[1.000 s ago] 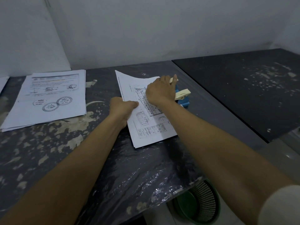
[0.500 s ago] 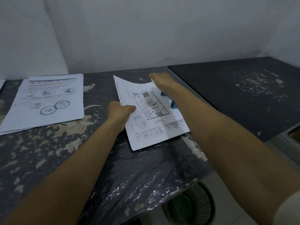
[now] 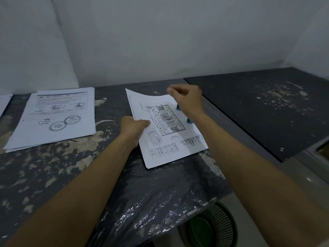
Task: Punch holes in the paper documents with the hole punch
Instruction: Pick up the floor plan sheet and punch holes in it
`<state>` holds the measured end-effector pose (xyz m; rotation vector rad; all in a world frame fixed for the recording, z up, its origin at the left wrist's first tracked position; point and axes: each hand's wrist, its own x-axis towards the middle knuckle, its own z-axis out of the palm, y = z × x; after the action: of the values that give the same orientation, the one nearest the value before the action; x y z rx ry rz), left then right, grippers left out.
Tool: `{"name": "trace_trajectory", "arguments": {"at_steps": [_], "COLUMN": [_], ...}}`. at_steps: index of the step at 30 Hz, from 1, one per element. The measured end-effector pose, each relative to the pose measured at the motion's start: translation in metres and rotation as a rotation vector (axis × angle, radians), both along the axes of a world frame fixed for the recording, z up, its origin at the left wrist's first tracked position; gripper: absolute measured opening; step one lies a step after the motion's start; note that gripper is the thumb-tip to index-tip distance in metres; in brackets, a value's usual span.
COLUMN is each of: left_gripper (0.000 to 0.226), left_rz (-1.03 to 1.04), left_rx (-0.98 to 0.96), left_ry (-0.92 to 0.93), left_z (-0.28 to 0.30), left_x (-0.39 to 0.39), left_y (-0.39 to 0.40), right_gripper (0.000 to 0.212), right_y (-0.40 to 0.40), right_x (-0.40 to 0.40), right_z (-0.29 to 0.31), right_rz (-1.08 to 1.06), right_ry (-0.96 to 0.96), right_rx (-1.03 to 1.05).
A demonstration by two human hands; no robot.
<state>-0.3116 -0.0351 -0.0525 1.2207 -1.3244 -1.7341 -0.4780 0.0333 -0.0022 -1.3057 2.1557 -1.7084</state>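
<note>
My left hand (image 3: 133, 128) pinches the left edge of the floor-plan sheets (image 3: 167, 127), thumb on top and fingers curled under, so the small stack does not slide or fan while its opposite edge sits at the hole punch (image 3: 188, 120). The sheets lie at an angle on the dark worktop (image 3: 71, 175), their right edge running under my right hand (image 3: 187, 100); I judge that edge is fed into the punch slot, since only there can holes be cut. My right hand hovers over the punch with fingers loosely curled and gripping nothing that I can see; whether the palm or wrist touches the tool I cannot tell. Of the punch itself only two blue bits of the base show, one near the wrist and one just beyond it; the lever, the slot and the paper's true depth inside are all covered by my hand. So I cannot say whether holes are already in this edge. A second pile of printed documents (image 3: 53, 118) rests well apart to the left, flat and untouched, with another sheet corner cut off at the frame's left border. A green basket (image 3: 219, 227) sits below the table edge, partly cropped.
</note>
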Motion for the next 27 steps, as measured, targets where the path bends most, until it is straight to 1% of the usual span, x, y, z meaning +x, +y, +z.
{"name": "trace_trajectory", "arguments": {"at_steps": [5, 11, 15, 18, 22, 24, 27], "left_gripper": [0.014, 0.015, 0.015, 0.019, 0.022, 0.025, 0.033], "left_rz": [0.013, 0.044, 0.064, 0.079, 0.091, 0.087, 0.090], "left_rx": [0.027, 0.017, -0.006, -0.019, -0.059, -0.071, -0.084], "left_ry": [0.029, -0.001, -0.021, -0.015, -0.015, -0.003, 0.018], "left_z": [0.002, 0.003, 0.010, 0.017, 0.026, 0.030, 0.040], "left_x": [0.009, 0.027, 0.045, 0.059, 0.081, 0.092, 0.111], "left_y": [0.001, 0.004, 0.005, 0.006, 0.008, 0.009, 0.014], "right_gripper": [0.020, 0.019, 0.030, 0.034, 0.049, 0.044, 0.032], "right_y": [0.002, 0.005, 0.006, 0.010, 0.017, 0.022, 0.033], "right_x": [-0.001, 0.002, 0.006, 0.015, 0.025, 0.035, 0.060], "right_z": [0.003, 0.008, 0.010, 0.012, 0.011, 0.012, 0.015], "right_rz": [-0.001, -0.014, -0.018, 0.000, -0.004, -0.071, -0.101], "right_ry": [0.032, 0.041, 0.039, 0.071, 0.071, 0.196, 0.477], "right_rx": [0.028, 0.058, 0.089, 0.128, 0.181, 0.105, -0.123]}}
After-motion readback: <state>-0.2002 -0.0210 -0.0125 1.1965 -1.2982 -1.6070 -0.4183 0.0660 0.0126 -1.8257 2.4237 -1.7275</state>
